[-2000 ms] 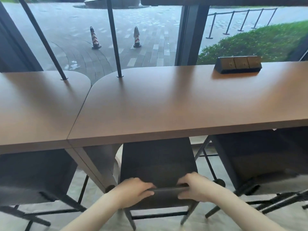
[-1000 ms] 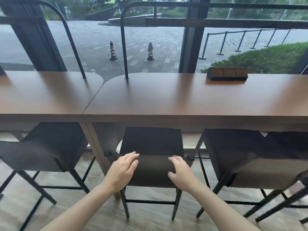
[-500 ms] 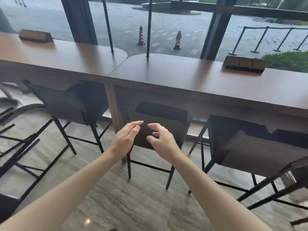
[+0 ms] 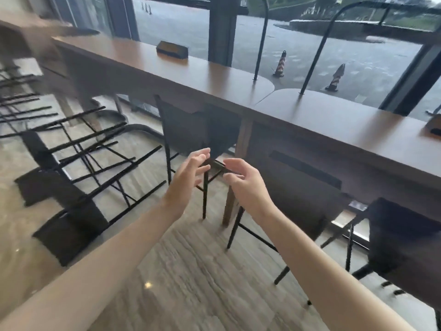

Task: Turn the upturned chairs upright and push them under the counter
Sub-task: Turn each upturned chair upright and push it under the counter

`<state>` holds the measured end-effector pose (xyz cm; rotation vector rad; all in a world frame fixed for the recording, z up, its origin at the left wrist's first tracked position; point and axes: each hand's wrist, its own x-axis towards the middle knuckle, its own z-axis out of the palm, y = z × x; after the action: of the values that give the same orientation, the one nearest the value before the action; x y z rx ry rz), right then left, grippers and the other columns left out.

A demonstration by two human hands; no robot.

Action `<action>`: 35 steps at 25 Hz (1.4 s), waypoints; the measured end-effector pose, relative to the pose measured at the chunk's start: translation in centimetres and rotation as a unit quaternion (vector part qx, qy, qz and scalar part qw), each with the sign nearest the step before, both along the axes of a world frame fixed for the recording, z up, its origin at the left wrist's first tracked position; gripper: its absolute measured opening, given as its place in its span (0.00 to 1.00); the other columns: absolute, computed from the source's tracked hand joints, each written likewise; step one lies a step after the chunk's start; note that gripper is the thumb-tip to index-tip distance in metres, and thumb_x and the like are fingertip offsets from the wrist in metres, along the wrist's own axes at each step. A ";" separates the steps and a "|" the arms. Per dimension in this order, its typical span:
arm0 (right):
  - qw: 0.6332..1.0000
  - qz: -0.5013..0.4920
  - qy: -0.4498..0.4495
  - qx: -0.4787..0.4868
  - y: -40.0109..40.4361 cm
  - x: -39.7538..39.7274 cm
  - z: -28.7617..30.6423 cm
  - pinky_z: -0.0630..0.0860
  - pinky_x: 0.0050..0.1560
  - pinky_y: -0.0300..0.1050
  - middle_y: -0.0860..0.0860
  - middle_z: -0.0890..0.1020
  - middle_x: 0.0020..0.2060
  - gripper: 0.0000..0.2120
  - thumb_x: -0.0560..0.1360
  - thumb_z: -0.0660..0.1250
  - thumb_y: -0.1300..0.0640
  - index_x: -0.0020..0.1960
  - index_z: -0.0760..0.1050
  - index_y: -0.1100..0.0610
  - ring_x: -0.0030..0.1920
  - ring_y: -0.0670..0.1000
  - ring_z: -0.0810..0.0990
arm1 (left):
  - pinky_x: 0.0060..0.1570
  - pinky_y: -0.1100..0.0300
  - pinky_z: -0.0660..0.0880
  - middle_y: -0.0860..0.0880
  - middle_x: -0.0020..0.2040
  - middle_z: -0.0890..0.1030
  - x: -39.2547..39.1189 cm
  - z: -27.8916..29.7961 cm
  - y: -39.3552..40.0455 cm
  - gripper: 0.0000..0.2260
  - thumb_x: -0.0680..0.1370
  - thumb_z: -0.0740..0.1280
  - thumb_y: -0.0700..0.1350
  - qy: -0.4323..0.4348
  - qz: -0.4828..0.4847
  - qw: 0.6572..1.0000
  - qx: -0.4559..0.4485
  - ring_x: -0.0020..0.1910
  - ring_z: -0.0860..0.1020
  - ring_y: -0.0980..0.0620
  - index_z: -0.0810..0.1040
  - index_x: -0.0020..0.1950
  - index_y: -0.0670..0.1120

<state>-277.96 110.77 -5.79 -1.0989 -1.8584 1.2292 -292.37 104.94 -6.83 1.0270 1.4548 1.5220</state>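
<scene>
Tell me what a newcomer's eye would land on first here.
Two bare open hands, left hand and right hand, reach out mid-frame, holding nothing. On the floor at left lie tipped dark chairs with thin black metal legs. A long brown wooden counter runs along the window, upright dark chairs beneath it.

Pale wood-grain floor (image 4: 195,290) underfoot. Through the big windows, wet grey paving (image 4: 310,51) with two striped traffic cones (image 4: 279,64) (image 4: 335,77). A dark window post (image 4: 220,29) rises ahead. Two thin black curved poles (image 4: 261,44) (image 4: 319,48) stand by the glass, and a small dark box (image 4: 171,50) lies farther left.
</scene>
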 end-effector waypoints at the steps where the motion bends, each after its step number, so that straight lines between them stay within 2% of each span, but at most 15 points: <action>1: 1.000 0.017 0.005 0.000 -1.5 -2.7 0.1 0.70 0.48 0.24 0.40 0.79 0.59 0.19 0.77 0.64 0.60 0.66 0.75 0.49 0.52 0.35 0.77 | 0.62 0.56 0.70 0.61 0.66 0.77 -2.5 -0.1 -2.2 0.16 0.76 0.56 0.59 0.002 0.026 1.000 0.002 0.62 0.78 0.61 0.76 0.61 0.66; 4: 0.997 0.073 0.022 -0.001 -7.1 -11.6 0.4 0.69 0.45 0.20 0.41 0.79 0.59 0.18 0.78 0.65 0.62 0.66 0.76 0.51 0.51 0.35 0.77 | 0.62 0.58 0.70 0.64 0.65 0.77 -10.4 -0.8 -9.7 0.16 0.77 0.56 0.59 0.002 0.098 0.995 0.002 0.63 0.77 0.62 0.76 0.62 0.66; 7: 0.990 0.123 0.055 -0.030 -12.5 -19.1 0.4 0.69 0.44 0.19 0.43 0.80 0.60 0.17 0.78 0.65 0.62 0.65 0.77 0.51 0.49 0.31 0.77 | 0.65 0.55 0.68 0.63 0.66 0.77 -17.2 -1.0 -16.4 0.22 0.75 0.57 0.61 0.011 0.156 0.988 -0.012 0.64 0.76 0.60 0.76 0.67 0.61; 9: 0.983 0.168 0.059 -0.036 -16.9 -24.6 0.3 0.70 0.46 0.20 0.41 0.79 0.59 0.17 0.78 0.65 0.60 0.65 0.76 0.49 0.48 0.28 0.77 | 0.65 0.55 0.67 0.64 0.64 0.77 -22.3 -0.8 -22.0 0.22 0.72 0.58 0.65 0.011 0.205 0.979 -0.012 0.64 0.75 0.60 0.78 0.63 0.63; 11: 0.975 0.209 0.062 -0.037 -20.6 -29.0 0.1 0.73 0.55 0.29 0.39 0.79 0.60 0.18 0.78 0.64 0.58 0.67 0.76 0.48 0.52 0.29 0.77 | 0.67 0.54 0.68 0.65 0.62 0.78 -26.8 -0.8 -27.2 0.21 0.69 0.58 0.66 0.005 0.244 0.970 -0.007 0.64 0.76 0.60 0.79 0.58 0.66; 14: 0.970 0.227 0.067 -0.054 -24.3 -33.9 -0.5 0.75 0.64 0.45 0.40 0.79 0.61 0.18 0.78 0.64 0.57 0.67 0.75 0.47 0.59 0.37 0.77 | 0.70 0.51 0.67 0.64 0.63 0.78 -31.4 -1.3 -33.2 0.23 0.67 0.58 0.67 -0.014 0.296 0.955 -0.008 0.64 0.76 0.59 0.80 0.57 0.63; 16: 0.967 0.237 0.062 -0.070 -26.3 -37.0 -1.0 0.73 0.66 0.49 0.41 0.79 0.62 0.18 0.78 0.64 0.56 0.68 0.75 0.46 0.62 0.41 0.76 | 0.71 0.50 0.67 0.62 0.63 0.79 -33.6 -1.8 -36.8 0.23 0.67 0.58 0.67 -0.011 0.314 0.949 -0.022 0.64 0.77 0.60 0.80 0.57 0.63; 19: 0.960 0.266 0.044 -0.081 -29.1 -41.9 -1.9 0.73 0.67 0.52 0.40 0.79 0.61 0.18 0.78 0.64 0.54 0.67 0.75 0.45 0.63 0.41 0.76 | 0.71 0.50 0.67 0.63 0.64 0.79 -37.3 -3.2 -42.6 0.21 0.70 0.57 0.66 0.013 0.328 0.944 -0.039 0.64 0.77 0.61 0.81 0.57 0.64; 23: 0.954 0.277 0.052 -0.100 -30.2 -45.9 -2.9 0.73 0.67 0.53 0.39 0.80 0.60 0.17 0.77 0.65 0.54 0.65 0.77 0.44 0.62 0.40 0.77 | 0.69 0.52 0.69 0.64 0.64 0.79 -41.3 -4.3 -46.7 0.17 0.72 0.58 0.65 0.018 0.351 0.936 -0.026 0.65 0.77 0.60 0.81 0.55 0.69; 27: 0.942 0.306 0.067 -0.122 -31.8 -53.3 -2.8 0.74 0.66 0.52 0.38 0.81 0.59 0.17 0.77 0.65 0.56 0.63 0.78 0.42 0.61 0.39 0.78 | 0.66 0.51 0.70 0.60 0.66 0.78 -48.3 -4.6 -48.8 0.18 0.72 0.60 0.65 -0.001 0.387 0.922 0.010 0.65 0.77 0.57 0.82 0.58 0.66; 32: 0.922 0.353 0.084 -0.134 -33.1 -62.1 -1.3 0.75 0.64 0.50 0.35 0.80 0.58 0.18 0.73 0.66 0.50 0.61 0.78 0.38 0.61 0.38 0.78 | 0.63 0.51 0.70 0.58 0.68 0.77 -58.1 -2.8 -49.2 0.19 0.74 0.60 0.65 0.013 0.396 0.918 0.030 0.66 0.77 0.56 0.81 0.61 0.64; 35: 0.920 0.362 0.103 -0.110 -33.7 -68.0 -0.3 0.74 0.66 0.51 0.36 0.80 0.60 0.19 0.74 0.65 0.50 0.65 0.76 0.41 0.61 0.37 0.78 | 0.64 0.50 0.70 0.58 0.68 0.78 -64.1 -1.3 -49.2 0.18 0.75 0.59 0.63 0.037 0.410 0.910 0.051 0.67 0.76 0.55 0.80 0.61 0.63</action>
<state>-345.95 77.09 -6.12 -0.3322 -2.0598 1.9158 -356.52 55.74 -8.12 0.5271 2.0206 2.1660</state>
